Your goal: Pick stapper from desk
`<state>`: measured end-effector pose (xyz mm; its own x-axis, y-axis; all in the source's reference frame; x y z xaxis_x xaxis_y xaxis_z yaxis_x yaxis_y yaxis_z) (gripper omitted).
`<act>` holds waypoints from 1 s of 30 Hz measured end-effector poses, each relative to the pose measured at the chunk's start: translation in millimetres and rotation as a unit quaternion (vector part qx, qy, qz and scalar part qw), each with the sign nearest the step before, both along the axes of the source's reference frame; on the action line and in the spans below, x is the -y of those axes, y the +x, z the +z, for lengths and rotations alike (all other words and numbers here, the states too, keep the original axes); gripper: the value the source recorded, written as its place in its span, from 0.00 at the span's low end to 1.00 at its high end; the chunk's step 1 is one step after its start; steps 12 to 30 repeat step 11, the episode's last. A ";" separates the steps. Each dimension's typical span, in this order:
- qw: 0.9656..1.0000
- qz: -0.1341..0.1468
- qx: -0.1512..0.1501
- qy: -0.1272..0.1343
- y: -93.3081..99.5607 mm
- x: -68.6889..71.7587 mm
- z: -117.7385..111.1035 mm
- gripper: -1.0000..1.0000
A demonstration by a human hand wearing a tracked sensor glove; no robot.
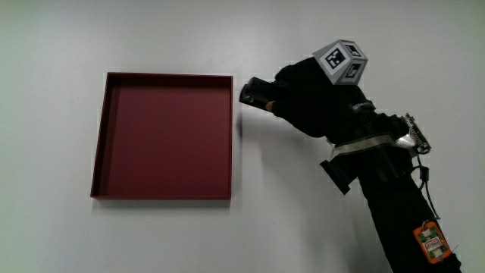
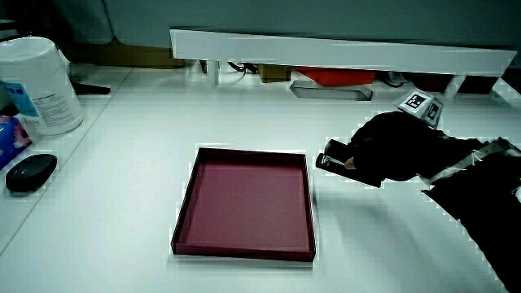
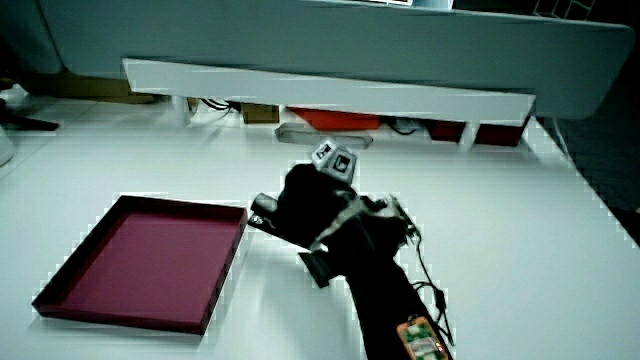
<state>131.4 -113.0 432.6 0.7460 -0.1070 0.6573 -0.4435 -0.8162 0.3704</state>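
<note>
A black stapler (image 1: 256, 92) lies on the white table beside the dark red tray (image 1: 106, 136), close to the tray's corner. Only one end of the stapler shows; the hand covers everything else. The gloved hand (image 1: 292, 95) has its fingers curled around the stapler. In both side views the stapler (image 2: 332, 158) (image 3: 262, 209) pokes out of the hand (image 2: 374, 155) (image 3: 300, 205) toward the tray (image 2: 183, 216) (image 3: 215, 290). I cannot tell whether the stapler rests on the table or is lifted off it.
A white canister (image 2: 41, 85) and a black computer mouse (image 2: 30, 172) sit at the table's edge in a side view. A low white partition (image 2: 342, 50) with red and grey items under it runs along the table. The tray holds nothing.
</note>
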 end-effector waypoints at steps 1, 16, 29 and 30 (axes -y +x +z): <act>0.998 -0.010 0.017 -0.056 -3.6 -0.1 3.1 1.00; 0.995 -0.067 0.067 -0.015 -61.0 -1.3 -21.4 1.00; 0.995 -0.067 0.067 -0.015 -61.0 -1.3 -21.4 1.00; 0.995 -0.067 0.067 -0.015 -61.0 -1.3 -21.4 1.00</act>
